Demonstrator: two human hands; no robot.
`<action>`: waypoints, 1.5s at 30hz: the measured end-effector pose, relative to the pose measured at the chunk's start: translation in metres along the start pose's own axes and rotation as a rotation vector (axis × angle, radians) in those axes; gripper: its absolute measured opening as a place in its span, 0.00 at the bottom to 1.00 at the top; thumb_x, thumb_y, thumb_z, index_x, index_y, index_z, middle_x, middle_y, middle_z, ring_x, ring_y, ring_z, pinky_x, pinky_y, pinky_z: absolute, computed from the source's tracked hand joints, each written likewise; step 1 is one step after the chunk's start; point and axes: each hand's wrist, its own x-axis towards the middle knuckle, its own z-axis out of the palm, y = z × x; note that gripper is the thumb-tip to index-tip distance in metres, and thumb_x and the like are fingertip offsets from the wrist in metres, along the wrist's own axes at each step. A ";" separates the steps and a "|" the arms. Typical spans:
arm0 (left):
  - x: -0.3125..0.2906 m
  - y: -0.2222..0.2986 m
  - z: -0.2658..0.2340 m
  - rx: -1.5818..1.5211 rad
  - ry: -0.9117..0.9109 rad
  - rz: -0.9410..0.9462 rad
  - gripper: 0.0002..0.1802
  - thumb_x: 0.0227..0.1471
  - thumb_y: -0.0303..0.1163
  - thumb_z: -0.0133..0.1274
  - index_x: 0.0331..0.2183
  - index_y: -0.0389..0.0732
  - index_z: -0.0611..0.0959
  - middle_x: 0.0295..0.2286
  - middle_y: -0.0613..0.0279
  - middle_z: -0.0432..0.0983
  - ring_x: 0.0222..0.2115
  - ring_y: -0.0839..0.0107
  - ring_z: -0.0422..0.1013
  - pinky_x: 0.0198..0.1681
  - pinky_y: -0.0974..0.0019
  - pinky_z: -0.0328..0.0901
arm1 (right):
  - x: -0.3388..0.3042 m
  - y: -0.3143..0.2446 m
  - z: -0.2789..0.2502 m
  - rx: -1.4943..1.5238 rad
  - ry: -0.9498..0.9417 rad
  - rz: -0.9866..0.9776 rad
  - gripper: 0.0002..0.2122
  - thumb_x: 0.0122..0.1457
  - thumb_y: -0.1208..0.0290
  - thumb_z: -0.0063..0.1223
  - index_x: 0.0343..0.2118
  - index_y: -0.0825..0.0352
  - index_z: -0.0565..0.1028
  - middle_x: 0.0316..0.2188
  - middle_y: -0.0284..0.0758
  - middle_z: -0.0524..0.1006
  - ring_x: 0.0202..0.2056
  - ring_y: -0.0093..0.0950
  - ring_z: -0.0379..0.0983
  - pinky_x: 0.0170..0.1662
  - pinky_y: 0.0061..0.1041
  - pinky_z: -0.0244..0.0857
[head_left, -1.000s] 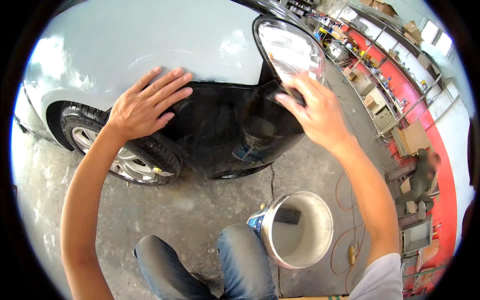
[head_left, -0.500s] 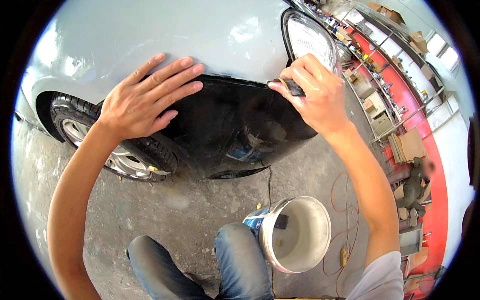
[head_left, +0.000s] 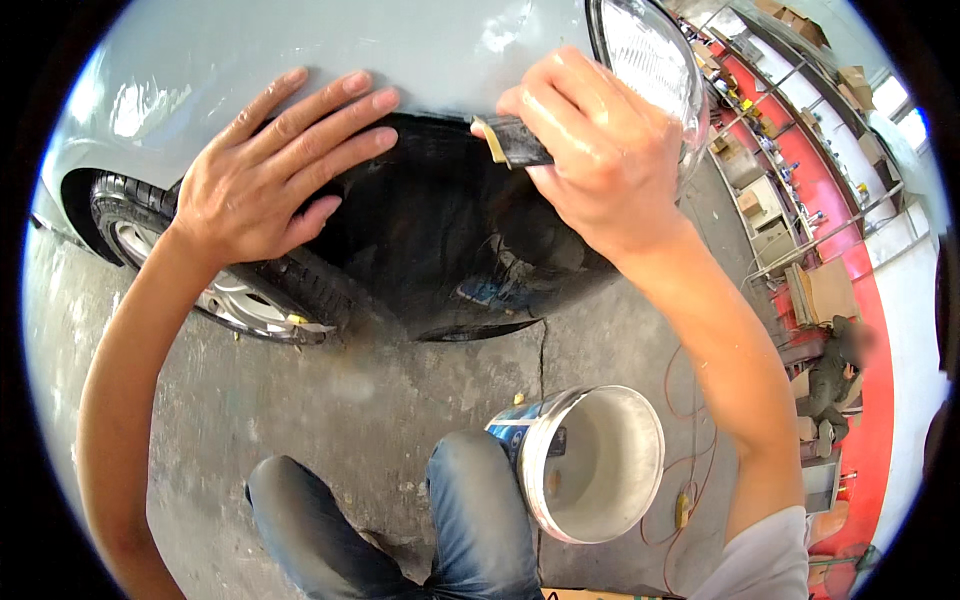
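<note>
My left hand (head_left: 275, 165) lies flat with spread fingers across the lower edge of a light grey car body panel (head_left: 420, 60), partly over the black bumper (head_left: 430, 230) below. In my right hand (head_left: 600, 150) is a small dark sanding block (head_left: 523, 143) with a yellowish edge of sheet showing at its left end. The fingers wrap round it at the seam between grey panel and black bumper, just below the headlight (head_left: 650, 65). Whether the block touches the surface I cannot tell. Wet-looking streaks show on the panel, and my right hand glistens.
A white bucket (head_left: 650, 450) with some liquid and a dark piece inside stands beside my right knee. The car's front wheel (head_left: 240, 300) is at left. A thin hose (head_left: 668, 500) lies on the concrete floor. Loaded shelves (head_left: 790, 150) and a person (head_left: 832, 375) are at right.
My right hand has moved left and slightly up along the seam with the sanding block, whose yellowish edge now shows more. The left hand stays flat; the whole view has shifted a little.
</note>
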 end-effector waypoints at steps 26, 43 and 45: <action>0.003 0.001 -0.001 -0.023 0.059 0.010 0.43 0.49 0.36 0.56 0.67 0.47 0.67 0.69 0.62 0.56 0.71 0.64 0.50 0.75 0.49 0.42 | 0.042 -0.027 -0.011 0.036 -0.052 0.100 0.16 0.47 0.57 0.73 0.26 0.62 0.76 0.26 0.29 0.76 0.27 0.31 0.76 0.28 0.30 0.67; 0.001 0.002 0.002 0.014 0.065 0.030 0.42 0.49 0.34 0.54 0.67 0.46 0.66 0.69 0.61 0.55 0.71 0.64 0.50 0.75 0.48 0.40 | 0.028 -0.023 -0.013 0.015 -0.057 0.060 0.17 0.48 0.55 0.72 0.27 0.61 0.75 0.27 0.28 0.74 0.25 0.29 0.74 0.26 0.29 0.66; 0.001 0.002 0.003 -0.002 0.085 0.023 0.41 0.50 0.34 0.53 0.67 0.46 0.67 0.69 0.61 0.56 0.71 0.65 0.50 0.75 0.49 0.41 | 0.010 -0.004 -0.020 0.011 -0.075 0.051 0.17 0.48 0.55 0.72 0.27 0.61 0.75 0.27 0.27 0.73 0.25 0.29 0.74 0.26 0.30 0.65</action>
